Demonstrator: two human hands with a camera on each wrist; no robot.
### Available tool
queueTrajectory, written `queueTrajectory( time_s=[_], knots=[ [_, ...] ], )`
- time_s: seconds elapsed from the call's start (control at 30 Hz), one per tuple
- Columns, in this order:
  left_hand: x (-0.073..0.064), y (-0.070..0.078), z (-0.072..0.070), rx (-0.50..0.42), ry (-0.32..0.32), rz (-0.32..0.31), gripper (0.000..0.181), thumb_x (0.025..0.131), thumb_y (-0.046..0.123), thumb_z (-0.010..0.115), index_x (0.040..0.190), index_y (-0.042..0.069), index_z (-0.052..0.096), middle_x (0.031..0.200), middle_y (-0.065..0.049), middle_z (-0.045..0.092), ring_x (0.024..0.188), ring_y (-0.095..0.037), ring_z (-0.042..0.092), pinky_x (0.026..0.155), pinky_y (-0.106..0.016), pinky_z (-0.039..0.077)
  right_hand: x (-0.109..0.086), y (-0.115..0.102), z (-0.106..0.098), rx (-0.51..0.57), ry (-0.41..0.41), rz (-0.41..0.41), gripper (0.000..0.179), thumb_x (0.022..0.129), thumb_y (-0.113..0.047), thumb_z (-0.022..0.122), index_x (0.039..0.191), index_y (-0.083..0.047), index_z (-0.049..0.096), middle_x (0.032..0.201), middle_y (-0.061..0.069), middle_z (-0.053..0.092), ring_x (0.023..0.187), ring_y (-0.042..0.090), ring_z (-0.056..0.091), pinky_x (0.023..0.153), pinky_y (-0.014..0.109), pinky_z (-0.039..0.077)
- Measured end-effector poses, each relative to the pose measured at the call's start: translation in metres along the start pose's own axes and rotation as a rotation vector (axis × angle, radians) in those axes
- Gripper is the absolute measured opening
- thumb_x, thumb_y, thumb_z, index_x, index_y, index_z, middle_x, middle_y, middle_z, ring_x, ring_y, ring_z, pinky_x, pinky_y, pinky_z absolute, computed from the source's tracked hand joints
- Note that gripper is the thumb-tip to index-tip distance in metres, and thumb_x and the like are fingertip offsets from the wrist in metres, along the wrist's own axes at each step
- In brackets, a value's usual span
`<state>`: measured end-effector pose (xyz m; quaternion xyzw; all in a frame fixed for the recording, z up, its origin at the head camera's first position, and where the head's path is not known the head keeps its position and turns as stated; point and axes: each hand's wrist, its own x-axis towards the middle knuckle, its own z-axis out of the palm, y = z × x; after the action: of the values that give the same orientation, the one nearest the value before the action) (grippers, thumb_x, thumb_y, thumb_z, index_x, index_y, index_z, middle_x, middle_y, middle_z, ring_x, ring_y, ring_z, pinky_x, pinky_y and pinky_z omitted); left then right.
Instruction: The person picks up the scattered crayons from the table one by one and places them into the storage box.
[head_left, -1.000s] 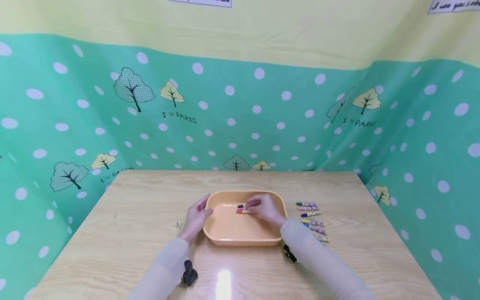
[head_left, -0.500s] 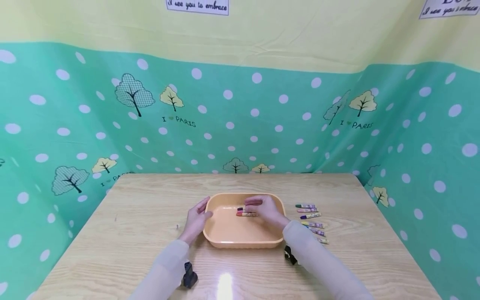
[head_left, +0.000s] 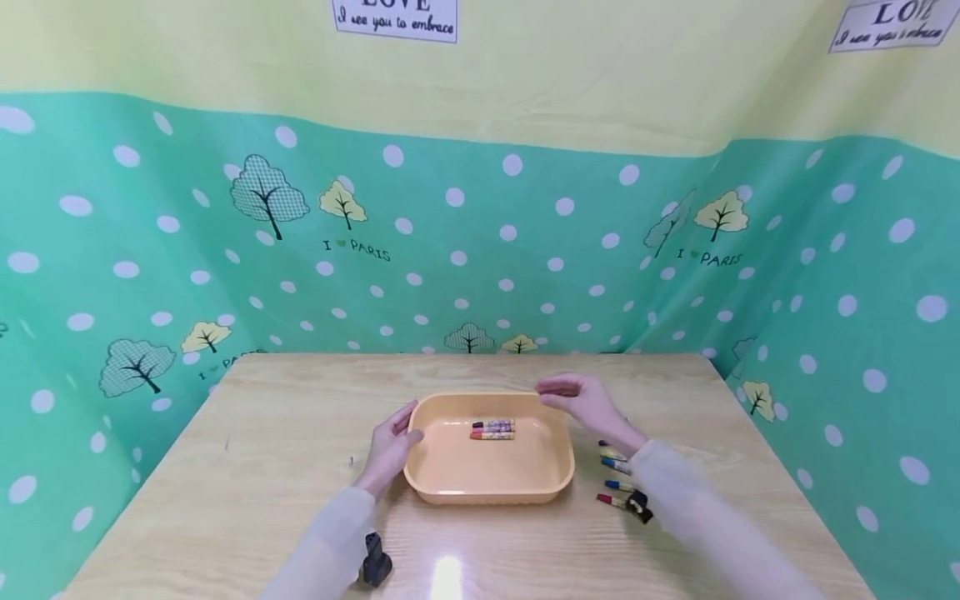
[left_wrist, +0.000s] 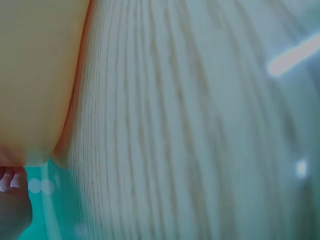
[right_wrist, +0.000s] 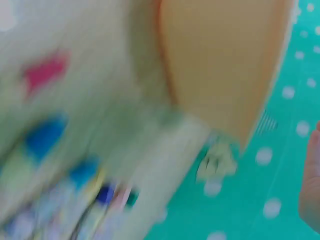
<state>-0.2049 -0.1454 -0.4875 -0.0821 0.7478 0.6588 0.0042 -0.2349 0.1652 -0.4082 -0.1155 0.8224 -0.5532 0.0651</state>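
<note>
A peach plastic tray (head_left: 491, 497) sits mid-table, its side wall also filling part of the left wrist view (left_wrist: 40, 75). Three crayons (head_left: 492, 435) lie side by side in it, with dark, pink and orange-red tips. At the tray's left end my left hand (head_left: 390, 450) grips the rim, thumb inside and fingers outside. My right hand (head_left: 590, 406) hovers over the tray's back right corner, fingers extended and nothing seen between them. Below that arm, several crayons (head_left: 617, 467) lie on the table, partly hidden by the sleeve; the right wrist view shows them blurred, including a blue-tipped crayon (right_wrist: 46, 137).
The wooden table (head_left: 300, 417) is backed by a green dotted curtain (head_left: 420, 208). Black wrist mounts (head_left: 377, 562) sit at both sleeves. A tiny pale object (head_left: 352, 461) lies left of the left hand.
My right hand has left the crayons inside the tray and moved up and right, past the rim. The left hand keeps its grip. The head view has tilted up slightly.
</note>
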Motion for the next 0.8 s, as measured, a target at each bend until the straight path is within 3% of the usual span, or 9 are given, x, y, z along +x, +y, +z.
queueTrajectory(
  time_s=[0.2,0.3,0.53,0.8],
  knots=[
    [-0.001,-0.004,0.002,0.002,0.016,0.004,0.059,0.08,-0.003,0.054,0.137,0.006,0.041,0.14,-0.021,0.041,0.127,-0.032,0.042,0.103,-0.035,0.041,0.006,0.031,-0.049,-0.047,0.083,-0.045,0.036,0.081,-0.016,0.068,0.112,0.0,0.063,0.111,0.017,0.065,0.092,0.007,0.065,0.082,0.022,0.055],
    [-0.001,-0.002,0.002,0.009,0.019,0.021,0.059,0.079,-0.003,0.054,0.136,0.005,0.041,0.139,-0.022,0.041,0.127,-0.033,0.042,0.103,-0.035,0.041,0.008,0.049,-0.064,-0.091,0.103,-0.035,0.034,0.082,-0.014,0.066,0.113,0.002,0.062,0.111,0.019,0.064,0.092,0.01,0.065,0.081,0.022,0.056],
    [0.001,-0.003,0.001,0.004,0.012,0.005,0.059,0.08,-0.004,0.054,0.137,0.006,0.041,0.139,-0.021,0.041,0.128,-0.032,0.041,0.102,-0.033,0.042,0.013,0.093,-0.079,-0.187,0.09,0.078,0.034,0.083,-0.005,0.063,0.115,0.006,0.058,0.113,0.022,0.062,0.099,0.028,0.063,0.094,0.041,0.05],
    [0.001,-0.003,0.002,-0.003,0.011,0.0,0.058,0.081,-0.003,0.053,0.137,0.007,0.04,0.14,-0.021,0.04,0.128,-0.032,0.041,0.101,-0.032,0.042,0.015,0.127,-0.088,-0.261,0.062,0.136,0.035,0.081,-0.005,0.066,0.114,0.005,0.059,0.107,0.019,0.066,0.097,0.027,0.064,0.084,0.031,0.056]
  ],
)
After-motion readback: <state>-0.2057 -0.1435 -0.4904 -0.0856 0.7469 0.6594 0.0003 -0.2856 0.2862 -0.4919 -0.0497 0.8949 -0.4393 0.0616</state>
